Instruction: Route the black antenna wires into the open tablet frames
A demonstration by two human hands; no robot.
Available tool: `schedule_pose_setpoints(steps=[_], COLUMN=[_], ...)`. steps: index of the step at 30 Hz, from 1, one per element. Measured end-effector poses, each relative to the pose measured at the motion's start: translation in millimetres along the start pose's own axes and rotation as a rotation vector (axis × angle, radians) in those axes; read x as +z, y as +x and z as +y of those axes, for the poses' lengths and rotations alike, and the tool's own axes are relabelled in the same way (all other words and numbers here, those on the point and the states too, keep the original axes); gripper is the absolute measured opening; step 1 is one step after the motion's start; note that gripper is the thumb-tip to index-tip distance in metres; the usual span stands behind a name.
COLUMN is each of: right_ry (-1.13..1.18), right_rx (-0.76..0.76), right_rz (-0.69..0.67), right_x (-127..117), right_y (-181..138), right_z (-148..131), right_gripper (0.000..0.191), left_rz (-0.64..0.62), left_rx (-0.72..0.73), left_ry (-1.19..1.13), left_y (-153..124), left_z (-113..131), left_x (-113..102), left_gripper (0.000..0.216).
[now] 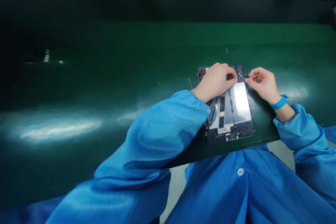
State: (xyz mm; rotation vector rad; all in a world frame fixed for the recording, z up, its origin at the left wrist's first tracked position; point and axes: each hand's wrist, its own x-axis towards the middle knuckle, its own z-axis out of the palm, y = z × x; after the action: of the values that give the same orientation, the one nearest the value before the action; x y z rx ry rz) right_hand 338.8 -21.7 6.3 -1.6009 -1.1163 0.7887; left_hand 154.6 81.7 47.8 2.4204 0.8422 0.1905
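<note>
An opened tablet (231,112) lies back-side up near the front edge of a green work surface (131,77), its silver battery and dark circuit boards showing. My left hand (216,80) rests on the tablet's far end with fingers curled down onto the board. My right hand (261,82) sits at the tablet's far right corner, thumb and forefinger pinched on something too small to name. Both arms wear blue sleeves, and a blue band circles my right wrist (279,103).
A thin pale pin-like sliver (190,83) lies on the surface left of the tablet. Far left, a small bright object (46,56) stands in the dark. Glare patches streak the green surface. The front edge runs just below the tablet, above my blue coat.
</note>
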Motion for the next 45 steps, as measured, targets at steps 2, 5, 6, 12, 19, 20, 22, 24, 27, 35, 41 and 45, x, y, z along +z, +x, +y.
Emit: schedule_pose_setpoints(steps=[2,5,6,12,19,20,22,24,27,35,41,45], right_ry=[-0.009,-0.007,-0.002,0.050,0.104,0.114,0.122,0.123,0.125,0.136,0.106,0.101], right_rx=[0.003,0.013,0.018,0.032,0.027,0.014,-0.028,-0.077,-0.120,0.014,0.098,0.081], right_rz=[-0.013,-0.023,-0.020,-0.008,0.079,0.089,0.091,0.087,0.081,0.046,-0.062,-0.115], right_x=[-1.3,-2.7,-2.9,-0.3,6.4,7.5,10.0,12.9,16.4,6.1,-0.6,-3.6], right_y=[0.7,1.3,1.5,1.6,6.7,8.1,10.7,13.2,16.2,27.5,33.7,34.6], right_z=[0.9,2.1,2.6,6.0,14.8,15.1,13.9,10.4,3.5,1.8,7.8,6.8], right_gripper=[0.015,0.016,0.016,0.021,0.030,0.032,0.039,0.045,0.049,0.045,0.042,0.044], left_rz=[-0.013,-0.020,-0.020,-0.066,-0.033,-0.020,0.005,0.037,0.087,0.115,0.131,0.113], left_rx=[-0.003,-0.014,-0.017,-0.078,0.053,0.079,0.113,0.121,0.110,-0.004,-0.105,-0.132], left_ry=[-0.025,-0.038,-0.034,0.055,0.093,0.085,0.070,0.068,0.067,-0.061,-0.086,-0.066], left_y=[4.5,8.3,9.3,11.4,15.9,16.4,17.1,18.2,21.0,23.1,19.1,18.4], left_z=[-2.9,-3.3,-2.5,5.7,4.2,3.3,1.3,-0.6,-1.4,1.9,3.0,8.8], left_x=[-1.7,-2.6,-2.6,-1.3,7.5,9.0,12.2,15.5,18.3,17.7,12.0,7.2], left_gripper=[0.023,0.022,0.022,0.021,0.020,0.020,0.018,0.013,0.012,0.021,0.024,0.024])
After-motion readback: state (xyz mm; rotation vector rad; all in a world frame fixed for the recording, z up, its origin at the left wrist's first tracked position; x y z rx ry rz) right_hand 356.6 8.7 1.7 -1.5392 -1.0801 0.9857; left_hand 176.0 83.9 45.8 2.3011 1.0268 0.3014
